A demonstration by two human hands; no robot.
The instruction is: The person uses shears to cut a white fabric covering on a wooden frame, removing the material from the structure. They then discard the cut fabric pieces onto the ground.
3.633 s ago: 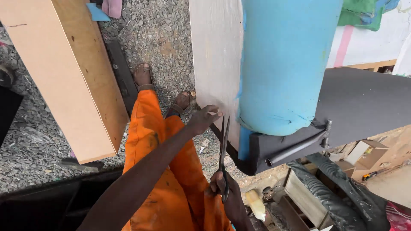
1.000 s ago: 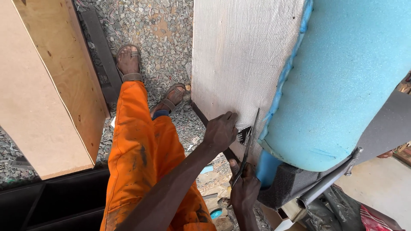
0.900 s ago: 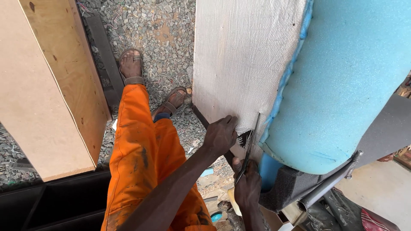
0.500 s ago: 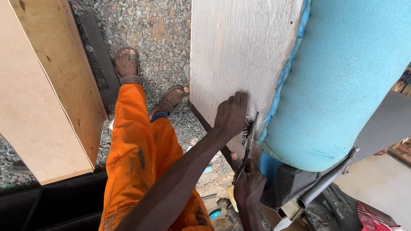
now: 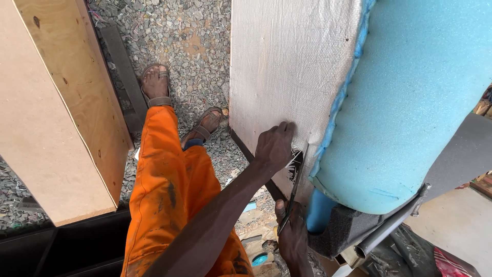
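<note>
My left hand presses its closed fingers flat against a white woven fabric sheet that covers an upright panel. Just right of it, my right hand grips the handles of a pair of scissors, whose blades point up into the frayed lower edge of the fabric. Blue foam padding bulges out to the right of the fabric, with a blue stitched seam between them.
A plywood box stands at the left on gravel ground. My orange trousers and sandalled feet are below. Grey foam and a metal bar lie under the blue padding; scraps litter the ground.
My left hand has slid up along the fabric's edge, and the scissors have followed upward into the frayed part. The view has shifted slightly.
</note>
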